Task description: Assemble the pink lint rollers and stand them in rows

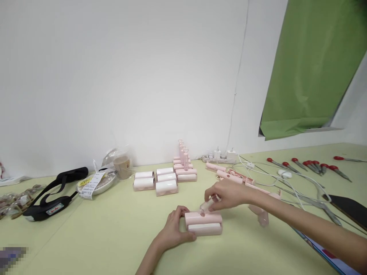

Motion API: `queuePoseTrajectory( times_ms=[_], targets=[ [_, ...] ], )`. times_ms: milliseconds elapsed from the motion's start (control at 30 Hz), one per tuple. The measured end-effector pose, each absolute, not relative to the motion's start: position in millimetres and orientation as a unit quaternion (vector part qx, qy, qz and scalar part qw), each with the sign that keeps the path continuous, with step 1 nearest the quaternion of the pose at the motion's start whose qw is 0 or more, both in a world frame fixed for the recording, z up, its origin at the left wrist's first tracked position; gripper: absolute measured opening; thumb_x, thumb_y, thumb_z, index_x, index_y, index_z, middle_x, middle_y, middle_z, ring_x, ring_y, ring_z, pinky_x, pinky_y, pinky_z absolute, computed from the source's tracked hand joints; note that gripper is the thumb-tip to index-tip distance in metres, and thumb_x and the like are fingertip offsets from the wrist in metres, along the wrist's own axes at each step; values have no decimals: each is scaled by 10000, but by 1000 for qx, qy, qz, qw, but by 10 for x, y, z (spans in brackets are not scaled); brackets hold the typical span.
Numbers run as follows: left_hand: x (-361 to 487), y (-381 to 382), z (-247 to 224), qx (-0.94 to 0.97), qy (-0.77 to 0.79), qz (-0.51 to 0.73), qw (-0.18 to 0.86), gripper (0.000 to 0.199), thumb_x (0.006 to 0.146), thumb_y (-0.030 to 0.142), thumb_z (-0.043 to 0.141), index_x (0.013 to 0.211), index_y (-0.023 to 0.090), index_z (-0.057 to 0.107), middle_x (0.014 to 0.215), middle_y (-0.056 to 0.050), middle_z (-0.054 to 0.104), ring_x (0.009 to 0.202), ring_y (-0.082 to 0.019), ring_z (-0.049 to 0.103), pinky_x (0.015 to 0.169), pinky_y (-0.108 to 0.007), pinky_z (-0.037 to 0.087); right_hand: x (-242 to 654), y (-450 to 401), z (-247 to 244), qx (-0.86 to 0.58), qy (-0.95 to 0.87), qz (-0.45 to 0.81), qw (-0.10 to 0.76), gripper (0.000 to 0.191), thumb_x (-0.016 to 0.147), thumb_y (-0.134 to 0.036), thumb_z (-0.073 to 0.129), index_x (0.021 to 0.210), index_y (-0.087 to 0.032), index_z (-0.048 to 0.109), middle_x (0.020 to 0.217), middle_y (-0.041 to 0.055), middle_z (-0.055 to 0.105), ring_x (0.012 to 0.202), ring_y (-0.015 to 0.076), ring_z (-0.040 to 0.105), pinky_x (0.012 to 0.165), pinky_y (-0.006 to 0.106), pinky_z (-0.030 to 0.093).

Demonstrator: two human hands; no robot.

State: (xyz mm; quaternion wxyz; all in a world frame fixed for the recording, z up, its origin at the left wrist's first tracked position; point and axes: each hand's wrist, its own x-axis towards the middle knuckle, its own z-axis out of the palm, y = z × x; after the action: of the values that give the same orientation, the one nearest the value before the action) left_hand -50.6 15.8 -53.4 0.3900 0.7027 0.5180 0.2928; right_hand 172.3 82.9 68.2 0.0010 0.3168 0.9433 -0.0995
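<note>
A pink lint roller head [204,218] with a white roll along its front lies on the table before me. My left hand [174,229] grips its left end, thumb at the front and fingers behind. Over the hole in its top, my right hand [225,195] pinches a translucent pink handle [207,206], tilted, its lower end at the hole. Whether the handle is seated in the hole I cannot tell. Behind stand several pink lint rollers with upright handles [186,162]. White paper rolls in pink holders [166,187] sit to their left.
Loose pink parts [229,175] lie right of the rollers, near a power strip [219,158] and white cables [289,189]. Red-tipped tools [312,166] lie farther right. A black strap [48,208], a wrapped bowl [97,183] and a cup [122,167] are at left.
</note>
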Motion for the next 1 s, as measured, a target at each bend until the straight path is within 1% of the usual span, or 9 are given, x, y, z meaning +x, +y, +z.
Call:
queuePoseTrajectory(
  times_ms=[100, 200, 300, 400, 533, 633, 733, 900, 1000],
  targets=[
    [-504, 162, -534, 706, 516, 293, 386, 529, 564, 299, 658, 1032, 243, 416, 1022, -13, 479, 997, -210, 400, 844, -296, 331, 1583, 742, 834, 274, 959, -23, 65, 253, 675, -372, 569, 860, -215, 639, 651, -2, 645, 552, 137, 551, 464, 209, 266],
    [-504, 170, -548, 708, 520, 290, 379, 539, 570, 307, 659, 1050, 247, 420, 1032, -17, 482, 1007, -217, 399, 853, -302, 327, 1406, 704, 965, 231, 964, 14, 133, 254, 652, -376, 587, 816, -193, 653, 630, 14, 645, 526, 136, 534, 445, 214, 245],
    [-504, 178, -559, 708, 523, 286, 378, 550, 574, 310, 660, 1071, 256, 431, 1042, -23, 478, 1014, -223, 402, 859, -303, 326, 1232, 683, 1035, 231, 955, 37, 181, 255, 647, -380, 580, 743, -159, 664, 611, 36, 638, 513, 145, 521, 437, 225, 244],
    [-500, 180, -555, 710, 517, 294, 378, 536, 583, 311, 655, 1071, 261, 440, 1039, -22, 485, 1011, -222, 414, 855, -298, 333, 1089, 721, 1051, 273, 929, 0, 251, 287, 622, -406, 588, 601, -125, 645, 552, 38, 612, 488, 142, 508, 444, 232, 275],
    [-494, 174, -533, 714, 515, 287, 377, 549, 588, 336, 643, 1092, 250, 443, 1053, -32, 502, 1014, -236, 419, 853, -313, 336, 986, 856, 1057, 319, 892, -79, 311, 353, 524, -475, 648, 538, -125, 612, 530, 22, 591, 508, 142, 508, 487, 242, 329],
    [-492, 165, -523, 715, 519, 281, 375, 564, 594, 340, 637, 1113, 240, 440, 1069, -35, 505, 1028, -237, 413, 858, -314, 331, 970, 916, 1066, 304, 896, -89, 311, 347, 497, -490, 661, 507, -148, 599, 521, 7, 593, 540, 147, 517, 508, 241, 340],
    [-492, 163, -521, 711, 522, 286, 375, 558, 596, 335, 633, 1112, 241, 441, 1074, -29, 503, 1038, -231, 410, 861, -305, 329, 979, 883, 1049, 289, 911, -64, 289, 325, 542, -481, 637, 491, -163, 598, 499, -6, 593, 518, 140, 522, 508, 239, 339],
    [-478, 161, -495, 706, 536, 282, 367, 539, 582, 320, 636, 1079, 230, 445, 1044, -29, 508, 1009, -227, 421, 842, -300, 337, 993, 769, 970, 268, 934, 8, 236, 304, 592, -427, 605, 480, -145, 614, 496, 29, 602, 510, 164, 540, 501, 255, 338],
    [-450, 122, -474, 700, 537, 283, 376, 484, 590, 303, 622, 1029, 218, 437, 1021, -29, 500, 974, -213, 429, 820, -290, 344, 1010, 790, 951, 293, 925, -35, 239, 296, 584, -401, 607, 447, -139, 589, 484, 30, 596, 491, 155, 532, 484, 251, 348]
  ],
)
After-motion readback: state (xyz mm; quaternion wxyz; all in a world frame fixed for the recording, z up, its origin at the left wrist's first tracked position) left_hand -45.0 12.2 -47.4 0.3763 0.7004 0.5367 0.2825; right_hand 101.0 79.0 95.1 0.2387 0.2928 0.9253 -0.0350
